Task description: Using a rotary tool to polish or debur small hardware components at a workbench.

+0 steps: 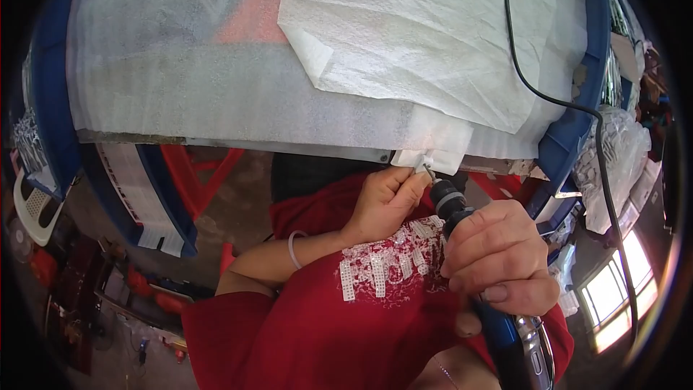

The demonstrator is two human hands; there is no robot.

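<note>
My right hand (503,256) is wrapped round a blue and black rotary power tool (498,332), perhaps a small drill or grinder. Its black chuck (449,198) points up and left. A thin bit in the chuck reaches toward the fingertips of my left hand (390,204). Those fingers are pinched together at the bit's tip, by a small white block (411,157) at the table's near edge. Whatever sits between them is too small to make out.
White cloth sheets (404,36) cover the table (144,139), one corner folded over. A black cable (521,76) runs down the right side. Blue plastic bins (585,112) and clear bags (613,166) stand at the right, with a red stool (191,180) below the table and a white chair (36,213) at left.
</note>
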